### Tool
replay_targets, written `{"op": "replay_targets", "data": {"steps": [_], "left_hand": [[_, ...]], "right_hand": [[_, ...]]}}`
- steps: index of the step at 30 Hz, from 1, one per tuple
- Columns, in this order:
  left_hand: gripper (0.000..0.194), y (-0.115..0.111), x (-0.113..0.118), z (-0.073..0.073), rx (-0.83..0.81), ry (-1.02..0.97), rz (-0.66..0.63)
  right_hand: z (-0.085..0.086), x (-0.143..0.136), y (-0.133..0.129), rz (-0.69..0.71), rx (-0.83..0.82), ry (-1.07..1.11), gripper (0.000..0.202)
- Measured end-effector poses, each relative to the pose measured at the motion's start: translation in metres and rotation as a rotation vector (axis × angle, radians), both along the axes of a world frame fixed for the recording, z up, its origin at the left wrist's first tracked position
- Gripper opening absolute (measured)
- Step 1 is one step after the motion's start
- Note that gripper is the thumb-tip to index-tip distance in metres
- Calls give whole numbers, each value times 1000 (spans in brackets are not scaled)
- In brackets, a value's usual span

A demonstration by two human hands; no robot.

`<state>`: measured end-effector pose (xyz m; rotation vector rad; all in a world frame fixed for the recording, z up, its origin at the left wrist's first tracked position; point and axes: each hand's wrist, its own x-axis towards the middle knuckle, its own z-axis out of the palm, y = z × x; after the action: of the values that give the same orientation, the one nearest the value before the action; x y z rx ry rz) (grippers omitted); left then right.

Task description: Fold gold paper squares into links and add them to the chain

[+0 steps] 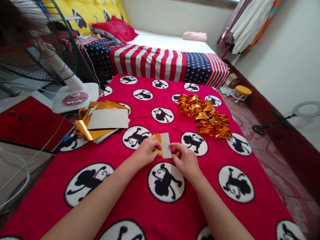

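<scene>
L hand (149, 148) pinches gold/white paper (166, 145), prob. steadying it; R hand (184, 158) half-curled at opp. edge, grip unclear. Folded gold pcs (195, 107) lie apart, prob. for room.

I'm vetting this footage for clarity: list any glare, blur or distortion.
Head view: hard glints on the shiny folded gold paper pieces; a bright glare streak on flat gold foil sheets; the dark mass by the green-rimmed wire fan cage looks blurred; wide-angle stretch toward the edges.
</scene>
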<state>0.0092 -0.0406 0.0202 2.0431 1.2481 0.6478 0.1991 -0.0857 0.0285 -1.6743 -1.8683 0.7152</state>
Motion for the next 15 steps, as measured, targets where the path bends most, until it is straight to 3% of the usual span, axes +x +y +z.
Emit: {"op": "replay_targets", "data": {"steps": [5, 15], "left_hand": [[15, 9, 1, 4, 34, 4, -132], [12, -13, 3, -3, 54, -95, 32]], "right_hand": [[-12, 4, 0, 67, 91, 55, 39], [-25, 6, -5, 80, 196, 180, 18]]}}
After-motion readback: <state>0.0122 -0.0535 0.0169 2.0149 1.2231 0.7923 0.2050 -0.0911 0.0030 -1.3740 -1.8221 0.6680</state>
